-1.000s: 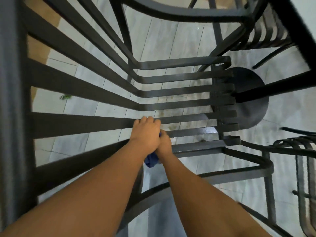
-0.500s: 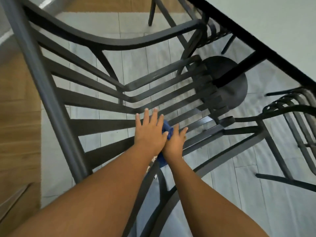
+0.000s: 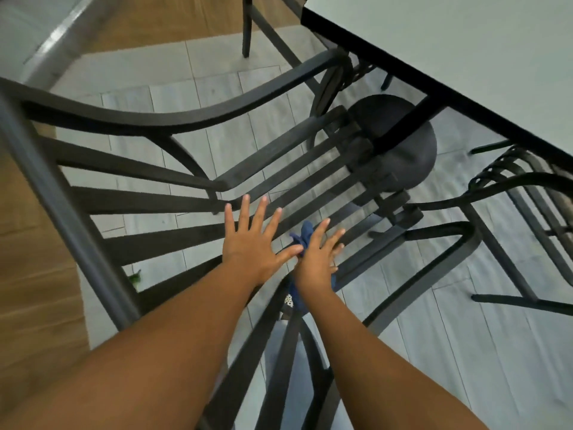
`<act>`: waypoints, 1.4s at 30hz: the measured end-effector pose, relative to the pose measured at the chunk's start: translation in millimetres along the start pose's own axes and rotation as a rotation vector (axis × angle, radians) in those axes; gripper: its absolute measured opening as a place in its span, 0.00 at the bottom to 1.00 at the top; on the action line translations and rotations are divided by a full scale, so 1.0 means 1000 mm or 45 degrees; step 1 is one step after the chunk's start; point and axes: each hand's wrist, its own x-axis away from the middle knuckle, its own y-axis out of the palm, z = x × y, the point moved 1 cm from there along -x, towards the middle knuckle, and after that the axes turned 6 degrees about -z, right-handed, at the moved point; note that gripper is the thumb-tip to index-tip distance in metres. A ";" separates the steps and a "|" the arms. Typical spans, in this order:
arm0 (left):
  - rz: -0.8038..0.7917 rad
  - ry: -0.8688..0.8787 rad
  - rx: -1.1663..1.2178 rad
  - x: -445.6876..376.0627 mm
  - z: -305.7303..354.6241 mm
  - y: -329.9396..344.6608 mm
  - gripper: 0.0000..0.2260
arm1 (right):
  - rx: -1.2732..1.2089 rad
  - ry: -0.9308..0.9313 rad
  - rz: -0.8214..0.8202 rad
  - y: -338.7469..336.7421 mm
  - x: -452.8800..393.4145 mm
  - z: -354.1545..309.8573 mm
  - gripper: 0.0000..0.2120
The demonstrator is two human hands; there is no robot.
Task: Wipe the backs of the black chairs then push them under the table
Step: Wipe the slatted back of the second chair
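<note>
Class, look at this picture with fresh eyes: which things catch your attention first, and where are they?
Two hands, left hand and right hand, spread flat over the slats of a black chair at centre. A blue cloth peeks from under the right hand. The pale table fills the upper right corner.

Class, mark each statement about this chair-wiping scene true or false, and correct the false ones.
1. Both hands have their fingers spread. True: left hand, right hand.
2. The cloth is red. False: it is blue.
3. The cloth lies under the right hand. True.
4. The chair is white. False: it is black.
5. The table has a pale top with a dark edge. True.
</note>
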 end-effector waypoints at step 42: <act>0.201 0.790 -0.267 -0.122 -0.133 -0.153 0.15 | -0.531 0.256 0.590 0.007 -0.045 -0.218 0.23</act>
